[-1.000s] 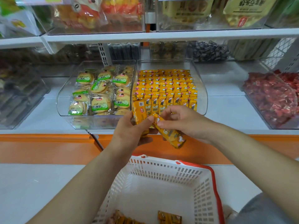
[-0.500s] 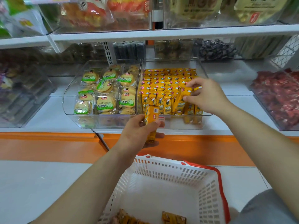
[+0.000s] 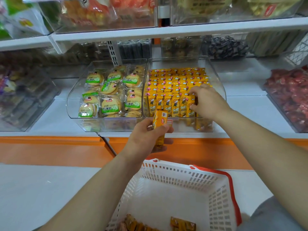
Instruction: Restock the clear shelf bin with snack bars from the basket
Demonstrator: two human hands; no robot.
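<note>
Cookie bin (image 3: 73,100): far left neighbour, round cookies in wrappers. Not our job, so we just keep out of it.
Left hand (image 3: 145,137): in front of the shelf edge, above the basket's back rim. Fingers are curled round a spare bar with the thumb across its front. We reckon it's the feeder hand waiting its turn.
Spare bar (image 3: 160,124): roughly upright, top end poking out above the fingers, lower part wrapped by them. It's outside the bin, just in front of the front wall.
Row (image 3: 168,105): front row of bars standing on end, packed side by side.
Loose bars (image 3: 182,224): a few lie on the basket floor, so we'd call the job well along but not finished.
End bar (image 3: 190,101): stands at the right end of the row, touching its left neighbour.
Right hand (image 3: 210,102): reaches into the bin, fingertips at the end bar's top and thumb lower down, pinching it. Seating that bar is the step in hand, as we read it.
Bin (image 3: 219,87): the hand hides any gap right of the row. Next we'd let go cleanly without tipping neighbours, then take the spare bar.
Basket (image 3: 218,197): white, red rim, below the shelf.
</note>
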